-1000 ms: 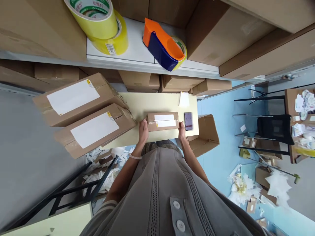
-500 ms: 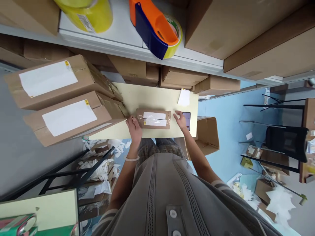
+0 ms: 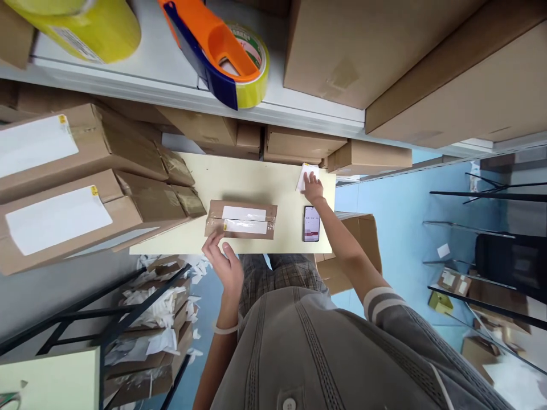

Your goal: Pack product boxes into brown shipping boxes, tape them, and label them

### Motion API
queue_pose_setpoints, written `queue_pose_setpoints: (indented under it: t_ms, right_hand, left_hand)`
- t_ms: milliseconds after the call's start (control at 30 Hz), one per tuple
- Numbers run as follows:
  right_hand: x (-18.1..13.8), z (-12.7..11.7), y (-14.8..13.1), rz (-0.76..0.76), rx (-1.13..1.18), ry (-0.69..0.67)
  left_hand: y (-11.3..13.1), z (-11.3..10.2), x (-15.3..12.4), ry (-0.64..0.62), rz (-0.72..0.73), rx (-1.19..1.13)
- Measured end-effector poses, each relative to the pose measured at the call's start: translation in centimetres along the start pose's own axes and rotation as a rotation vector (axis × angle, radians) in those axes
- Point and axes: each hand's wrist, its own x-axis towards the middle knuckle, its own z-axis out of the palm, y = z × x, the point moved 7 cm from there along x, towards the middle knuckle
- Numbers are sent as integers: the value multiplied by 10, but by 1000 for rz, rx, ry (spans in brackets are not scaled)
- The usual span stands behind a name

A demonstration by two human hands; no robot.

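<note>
On the pale worktop (image 3: 239, 177), near its front edge: one taped carton (image 3: 242, 220). Left grip (image 3: 225, 266): loosely open, empty, by carton's corner. Right grip (image 3: 313, 189): fingers spread over white paper (image 3: 301, 177), hold unclear; best pinched by one edge.

the left grip (image 3: 226, 267) is unclenched and bare, its fingers (image 3: 210, 245) loosely bent, its thumb (image 3: 231, 253) standing apart to their right. the left forearm (image 3: 217, 359) trails behind that grip toward the body. the right grip (image 3: 314, 190) reaches farther forward and rightward, fingers spread and dipping, its right forearm (image 3: 348, 242) slanting back to the right.
</note>
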Motion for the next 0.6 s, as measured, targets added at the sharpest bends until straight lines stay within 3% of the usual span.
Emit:
queue_pose_setpoints:
  t_ms: [167, 333, 433, 533, 600]
  right_hand:
    - [-7, -34, 9, -35, 5, 3]
    - [-46, -67, 36, 129, 182, 294]
    - [-99, -74, 47, 191, 386, 446]
    - [-159, -73, 44, 157, 623, 538]
    - [-194, -67, 38, 158, 690, 578]
  left_hand:
    - [27, 12, 1, -30, 36, -70]
    - [47, 30, -3, -154, 54, -166]
    - [50, 71, -16, -434, -65, -344]
    - [53, 129, -36, -767, -311, -528]
    - [54, 165, -48, -901, -521, -642]
